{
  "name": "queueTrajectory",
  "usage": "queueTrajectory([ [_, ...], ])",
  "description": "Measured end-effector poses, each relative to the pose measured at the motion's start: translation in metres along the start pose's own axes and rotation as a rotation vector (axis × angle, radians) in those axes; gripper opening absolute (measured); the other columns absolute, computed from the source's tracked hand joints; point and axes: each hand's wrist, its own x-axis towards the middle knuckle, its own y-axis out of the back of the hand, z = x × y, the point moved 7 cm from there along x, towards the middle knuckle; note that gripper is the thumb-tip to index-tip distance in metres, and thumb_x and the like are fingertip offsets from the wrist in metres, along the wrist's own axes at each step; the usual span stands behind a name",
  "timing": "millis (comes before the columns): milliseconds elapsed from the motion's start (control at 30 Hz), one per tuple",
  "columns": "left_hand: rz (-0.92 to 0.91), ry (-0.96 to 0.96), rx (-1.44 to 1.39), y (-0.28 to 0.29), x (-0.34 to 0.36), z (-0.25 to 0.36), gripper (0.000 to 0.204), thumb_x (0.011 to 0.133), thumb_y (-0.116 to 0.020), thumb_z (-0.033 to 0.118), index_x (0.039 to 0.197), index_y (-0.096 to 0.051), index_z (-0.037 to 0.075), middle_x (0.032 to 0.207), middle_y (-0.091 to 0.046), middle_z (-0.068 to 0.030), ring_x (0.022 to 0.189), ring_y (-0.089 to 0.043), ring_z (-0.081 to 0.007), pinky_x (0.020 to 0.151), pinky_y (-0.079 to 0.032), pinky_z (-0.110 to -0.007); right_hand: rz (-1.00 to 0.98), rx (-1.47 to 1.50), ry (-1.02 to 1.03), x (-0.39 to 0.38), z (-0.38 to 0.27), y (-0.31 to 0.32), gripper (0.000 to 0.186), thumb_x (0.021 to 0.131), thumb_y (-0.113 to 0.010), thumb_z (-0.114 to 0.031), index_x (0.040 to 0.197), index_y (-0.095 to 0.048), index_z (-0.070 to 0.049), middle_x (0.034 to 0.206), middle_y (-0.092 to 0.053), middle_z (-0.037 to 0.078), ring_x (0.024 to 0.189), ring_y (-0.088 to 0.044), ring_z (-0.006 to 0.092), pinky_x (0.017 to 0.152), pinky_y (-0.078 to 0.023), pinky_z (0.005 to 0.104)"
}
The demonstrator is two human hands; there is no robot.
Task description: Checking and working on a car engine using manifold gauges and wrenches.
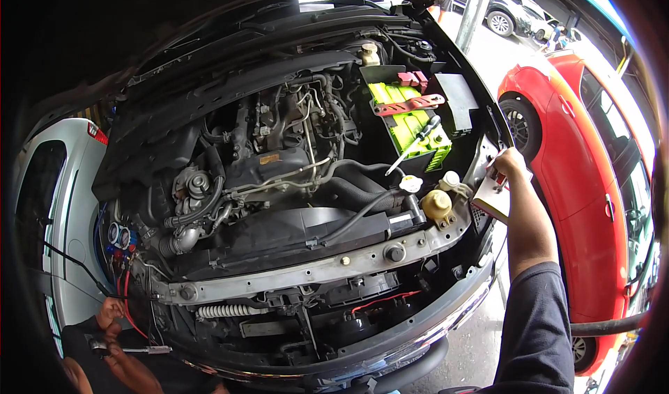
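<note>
My right hand [511, 163] reaches in from the lower right, over the front corner of the engine bay. Its fingers curl down around something small and dark red that I cannot make out. Just under the fingers is a pale, flat-sided box-like object [495, 200]. Left of the hand, a bright green battery [404, 130] carries a red bracket [411, 105]. A screwdriver [418, 142] with a dark handle lies slanting across the battery's front edge. No hand that is plainly my left one shows; a small patch of skin at the bottom edge is unclear.
At the lower left, a co-worker's hands [111, 331] are near a long metal tool [143, 350]. Gauges [122, 237] with red and blue hoses hang beside the left fender. A red car [592, 185] stands at right, a silver car [70, 213] at left. The raised hood hangs overhead.
</note>
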Motion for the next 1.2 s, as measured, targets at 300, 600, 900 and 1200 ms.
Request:
queueTrajectory([
  [300,0.056,0.062,-0.068,0.009,-0.016,-0.005,0.047,0.101,-0.041,0.034,0.120,-0.047,-0.008,0.124,-0.052,-0.0165,0.122,-0.044,-0.0227,0.109,-0.024,-0.039,0.163,0.457,-0.152,0.004,0.032,0.014,0.028,0.083,-0.052,-0.010,0.109,-0.054,0.000,0.087,-0.065,0.019,0.070,-0.069,0.0253,0.055,-0.055,0.0364],
  [600,0.036,0.106,-0.118,0.002,-0.022,-0.011,0.047,0.101,-0.040,0.035,0.122,-0.046,-0.007,0.124,-0.052,-0.0171,0.122,-0.044,-0.0230,0.109,-0.023,-0.038,0.185,0.352,-0.014,-0.005,0.052,0.015,0.028,0.086,-0.047,-0.013,0.104,-0.065,-0.001,0.100,-0.067,0.022,0.092,-0.067,0.0274,0.082,-0.051,0.0366],
  [900,0.052,0.136,-0.342,-0.016,-0.031,0.004,0.035,0.100,-0.043,0.032,0.107,-0.046,-0.002,0.107,-0.052,-0.0125,0.112,-0.046,-0.0206,0.107,-0.025,-0.041,0.199,0.234,0.081,-0.024,0.038,0.016,0.033,0.093,-0.046,-0.021,0.110,-0.061,0.002,0.100,-0.066,0.024,0.097,-0.065,0.0344,0.084,-0.049,0.0416],
  [1200,-0.406,0.650,-0.940,-0.156,-0.116,0.079,0.025,0.096,-0.054,0.032,0.100,-0.042,0.011,0.062,-0.041,0.0006,0.046,-0.044,-0.0085,0.040,-0.040,-0.025,-0.447,0.170,1.151,-0.276,-0.107,-0.011,0.029,0.075,-0.061,-0.004,0.103,-0.058,-0.005,0.080,-0.063,0.008,0.078,-0.064,0.0226,0.068,-0.050,0.0332],
])
